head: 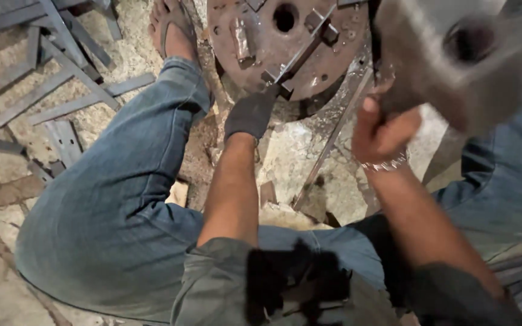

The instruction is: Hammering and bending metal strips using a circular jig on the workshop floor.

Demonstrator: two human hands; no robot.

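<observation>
Nearest the camera are the person's grey shirt and blue jeans, knees spread in a squat over a rough stone and dirt floor [297, 157].

The right hand [382, 130], bare with a beaded bracelet [388, 163] at the wrist, is raised at right; its fingers are wrapped tight round the handle of a hammer [454, 54]. The hammer's grey head is blurred and fills the far right corner, the handle running down and left from it into the fist.

At centre the left hand [250, 115], in a dark glove, reaches away from the body. Its fingers are closed on the near end of a flat steel bar [300, 54]. The bar's long axis runs diagonally, from the glove up and right across the face of a rusty round steel plate [243, 36] lying farther off, with a hole near its middle.

A thin rod [333, 136] lies slanted between the two hands.

Far left, loose flat steel strips [61, 66] lie scattered, beside a sandalled foot [173, 30].
</observation>
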